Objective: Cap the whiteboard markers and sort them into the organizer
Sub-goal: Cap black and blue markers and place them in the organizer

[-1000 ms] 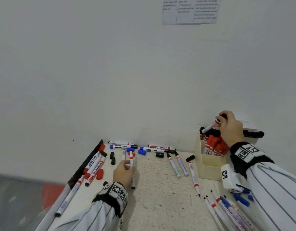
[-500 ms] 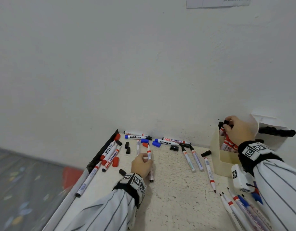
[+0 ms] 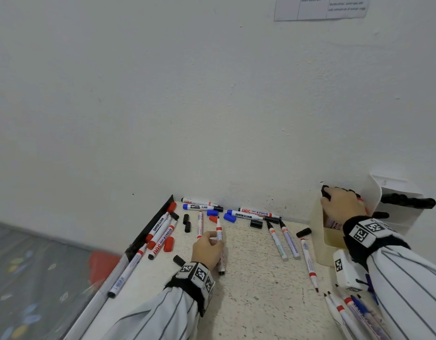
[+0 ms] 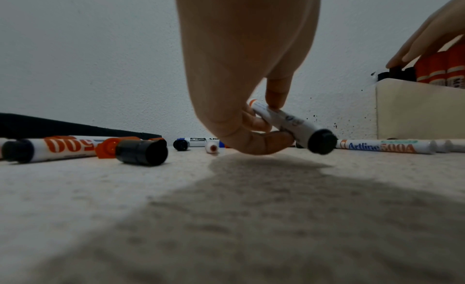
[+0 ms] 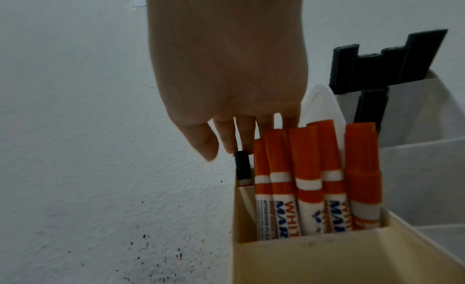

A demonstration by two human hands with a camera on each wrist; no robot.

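Left hand [image 3: 207, 251] low over the speckled table [image 3: 251, 290], fingers curled round a slim red-banded marker [image 4: 289, 125], its black end lifted off the surface. Right hand [image 3: 342, 207] above the cream organizer [image 5: 327, 254], extended fingertips [image 5: 227, 143] touching, apparently, a black-capped marker [image 5: 242, 166] standing beside red-capped markers [image 5: 309, 180] in its rear compartment.

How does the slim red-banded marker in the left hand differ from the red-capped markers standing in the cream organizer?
The slim red-banded marker is pinched in the left hand and tilted just above the table; the red-capped markers stand upright in the cream organizer. The held one is uncapped with its tip bare; those wear red caps. It looks thinner than they do. Both kinds have white barrels.
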